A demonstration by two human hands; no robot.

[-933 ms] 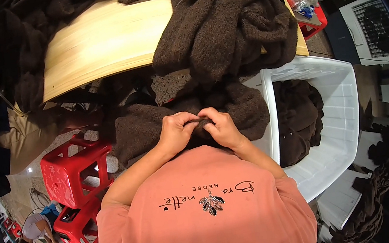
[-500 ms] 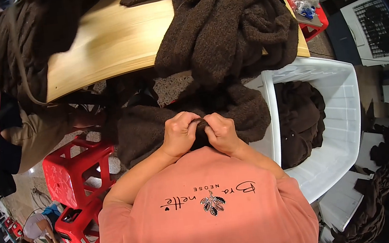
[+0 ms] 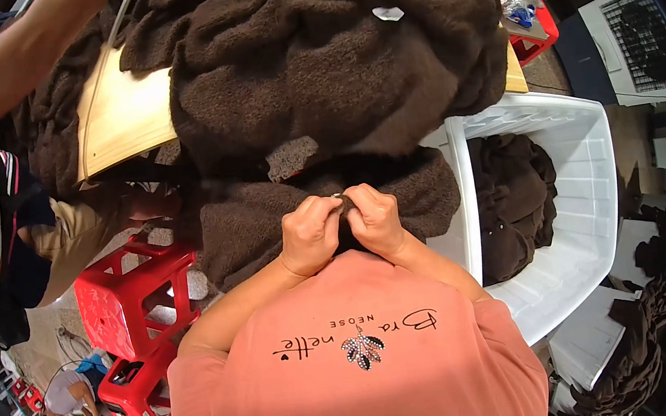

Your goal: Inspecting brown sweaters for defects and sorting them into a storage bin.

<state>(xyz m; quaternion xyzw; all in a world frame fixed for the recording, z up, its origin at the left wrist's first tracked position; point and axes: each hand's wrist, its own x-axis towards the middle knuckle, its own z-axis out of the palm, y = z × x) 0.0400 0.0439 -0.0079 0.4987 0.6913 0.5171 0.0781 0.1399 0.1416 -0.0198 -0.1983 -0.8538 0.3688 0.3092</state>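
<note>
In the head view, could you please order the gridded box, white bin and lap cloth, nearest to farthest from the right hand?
1. Lap cloth, touching the right hand
2. White bin, to the right
3. Gridded box, upper right

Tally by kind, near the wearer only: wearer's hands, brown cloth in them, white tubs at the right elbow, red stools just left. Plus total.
Wearer's hands (left hand, right hand): 2
Brown cloth in hands: 1, apparently one piece
White tub: 1
Red stools: 2
Total: 6
</note>
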